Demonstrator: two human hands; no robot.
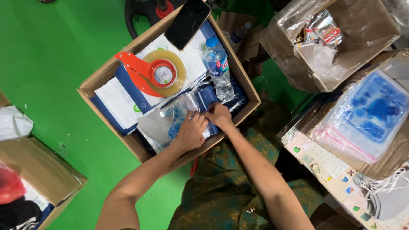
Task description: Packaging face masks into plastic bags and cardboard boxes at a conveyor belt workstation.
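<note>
While both arms reach down into an open cardboard box [99, 79] that sits on a green floor [51, 51], the left hand [189, 133] lies palm-down with its fingers pressed together on a clear plastic packet [183, 111] with blue contents, flattening it against the stack beneath. Just beside it, touching at the fingertips, the right hand [219, 116] curls its fingers and pinches the packet's near edge; how firm that pinch is cannot be told. Beyond the right hand's knuckles lies a clear water bottle [218, 68] with a blue cap, resting on its side. Further out from the left hand, past the packet, sits a roll of clear tape in an orange-red dispenser [147, 73], resting on white and blue printed sheets [120, 102]. At the box's far rim, well apart from both hands, a dark phone [187, 21] leans over the edge. Off to the right hand's side stands another cardboard box [353, 38] lined with clear plastic, and nearer, a pile of clear pouches with blue items [366, 115]. Far off the left hand's side is a third box [47, 174].
</note>
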